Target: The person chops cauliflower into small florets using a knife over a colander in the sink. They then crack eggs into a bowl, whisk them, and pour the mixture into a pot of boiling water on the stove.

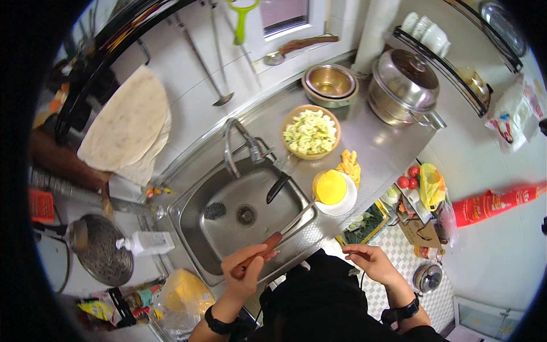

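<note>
My left hand [245, 267] grips the wooden handle [258, 258] of a long-shafted metal ladle [299, 218]. The ladle reaches across the sink's right rim, and its bowl holds a rounded mound of bright yellow, powdery-looking food [331, 187]. Beneath that bowl lies a white dish [346, 201] on the steel counter; I cannot tell whether the two touch. My right hand [372, 261] is held near the counter's front edge, fingers curled and thumb apart, with nothing visible in it. Behind the ladle stands a bowl [288, 147] filled with chopped pale-green vegetable [310, 131].
A black-handled utensil [277, 188] lies across the right side of the steel sink [192, 222], under a curved faucet [233, 141]. Beside the dish is a crumpled yellow cloth [349, 168]. Nested bowls [330, 83] and a lidded steamer pot [401, 89] stand farther back.
</note>
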